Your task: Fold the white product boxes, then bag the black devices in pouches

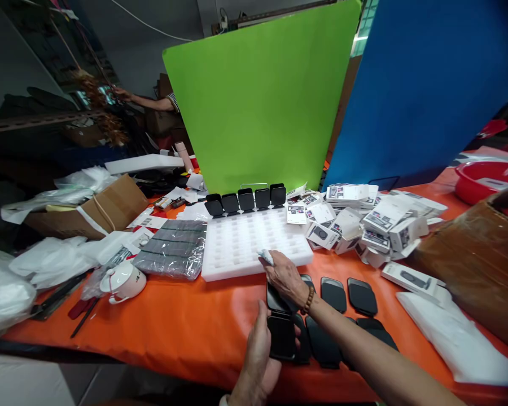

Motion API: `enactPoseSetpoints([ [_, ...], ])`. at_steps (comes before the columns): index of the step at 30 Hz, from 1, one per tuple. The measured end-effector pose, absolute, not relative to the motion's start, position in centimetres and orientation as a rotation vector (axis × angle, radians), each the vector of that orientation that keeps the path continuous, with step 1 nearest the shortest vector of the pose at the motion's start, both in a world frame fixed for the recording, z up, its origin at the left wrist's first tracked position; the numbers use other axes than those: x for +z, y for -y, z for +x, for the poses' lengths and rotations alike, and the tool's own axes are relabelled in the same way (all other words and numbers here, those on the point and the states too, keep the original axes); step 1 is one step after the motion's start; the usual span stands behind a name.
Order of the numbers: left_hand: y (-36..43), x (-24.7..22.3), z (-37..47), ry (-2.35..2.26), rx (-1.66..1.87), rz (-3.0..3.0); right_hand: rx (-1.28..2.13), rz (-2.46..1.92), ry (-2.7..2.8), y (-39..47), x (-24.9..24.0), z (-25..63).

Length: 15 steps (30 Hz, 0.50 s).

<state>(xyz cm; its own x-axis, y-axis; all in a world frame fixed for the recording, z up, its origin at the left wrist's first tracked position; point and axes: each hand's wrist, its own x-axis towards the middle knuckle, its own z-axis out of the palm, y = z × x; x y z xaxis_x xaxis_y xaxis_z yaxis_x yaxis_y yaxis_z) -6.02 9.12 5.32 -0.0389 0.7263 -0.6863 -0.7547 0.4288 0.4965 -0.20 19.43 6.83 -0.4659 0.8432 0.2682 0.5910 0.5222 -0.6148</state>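
Near the front edge of the orange-covered table, my left hand (260, 352) is wrapped round a folding black device (281, 337), its thumb on the near side and fingertips at the far side. Over the device's upper panel lies my right hand (285, 277), with a brown beaded bracelet at the wrist; its fingers pinch a small whitish cloth (266, 257). More black devices (362, 296) lie in rows to the right, partly under my right forearm. Beyond my hands is a white foam tray (254, 239), with several black devices (246, 199) standing upright along its back edge.
Small white boxes (387, 214) are piled at the right, beside a brown container (478, 254) and a red basin (486, 180). To the left are a plastic-wrapped grey cloth (172, 248), a white teapot (125, 280) and a cardboard box (93, 208). Green and blue boards stand behind. A person's arm shows far back.
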Motion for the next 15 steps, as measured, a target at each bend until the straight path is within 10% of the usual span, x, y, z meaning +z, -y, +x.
enactPoseSetpoints([
  [15,-6.4,6.9,-6.5,-0.973,1.174,-0.148,1.296,-1.31,1.681,-21.8,6.0,4.4],
])
